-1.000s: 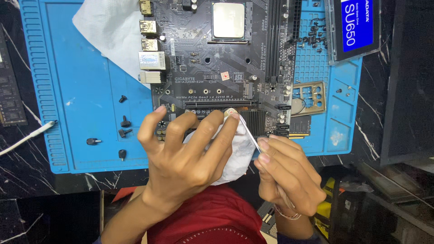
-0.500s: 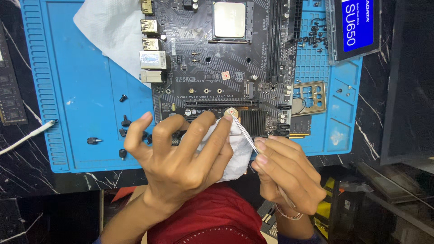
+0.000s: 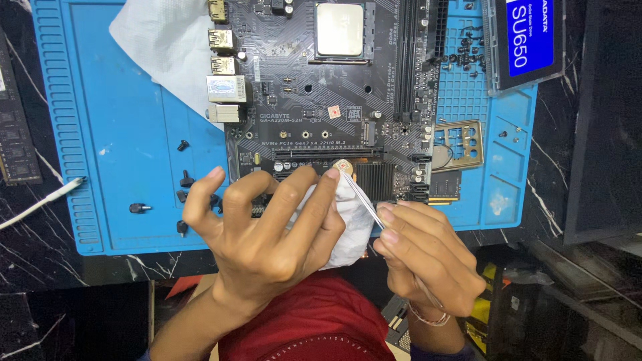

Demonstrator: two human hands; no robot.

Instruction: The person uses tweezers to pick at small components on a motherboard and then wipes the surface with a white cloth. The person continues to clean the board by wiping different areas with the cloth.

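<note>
A black motherboard [image 3: 321,100] with a square silver processor [image 3: 340,30] lies on a blue work mat [image 3: 120,134]. My left hand [image 3: 267,234] holds a crumpled white tissue [image 3: 348,227] pressed against the board's near edge, fingers spread over it. My right hand [image 3: 421,254] grips thin metal tweezers [image 3: 361,197]; their tips reach a small round coin-like part [image 3: 342,165] by the long slot, beside a finned black heatsink [image 3: 374,180].
Another white tissue [image 3: 160,47] lies at the mat's far left under the board's ports. Loose black screws [image 3: 182,179] sit left of the board. A metal port shield [image 3: 458,144] and a boxed drive with a blue label [image 3: 528,37] are at the right. A memory stick [image 3: 17,140] lies far left.
My left hand's fingers have shifted and spread slightly over the tissue. The tweezers stay at the round part, and the right hand has barely moved.
</note>
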